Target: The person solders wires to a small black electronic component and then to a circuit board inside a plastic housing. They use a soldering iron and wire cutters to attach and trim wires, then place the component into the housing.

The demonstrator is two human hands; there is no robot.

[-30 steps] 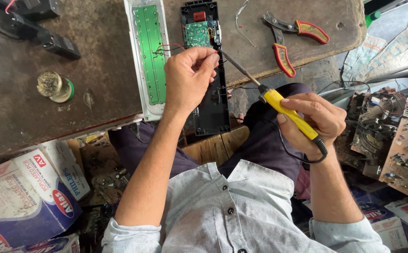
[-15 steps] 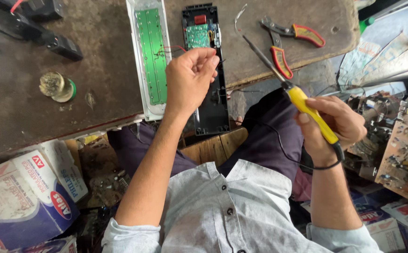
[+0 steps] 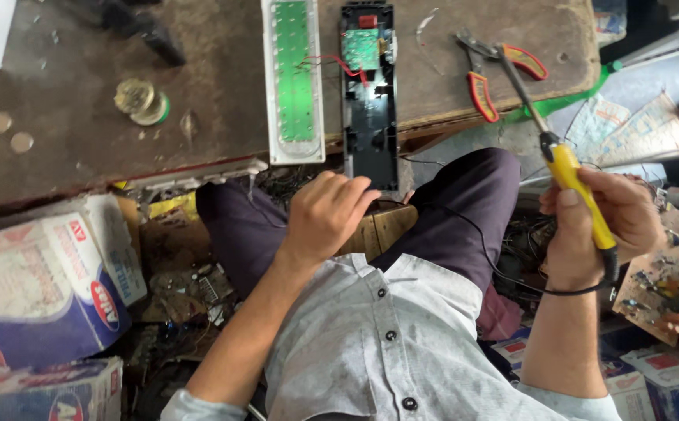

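Left hand dropped from black housing

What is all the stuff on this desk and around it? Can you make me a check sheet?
Surface: worn brown bench, scratched and stained.
Job's things: open black casing with a small green board; white lamp panel beside it, joined by red wires.
Clutter: solder spool, red-handled pliers, two coins.
Hands: left hand curled at the casing's near end; right hand holds a yellow soldering iron, tip raised off the bench.
Cables: black cord runs from the iron across the lap.
Surroundings: boxes on the left, circuit boards on the right.
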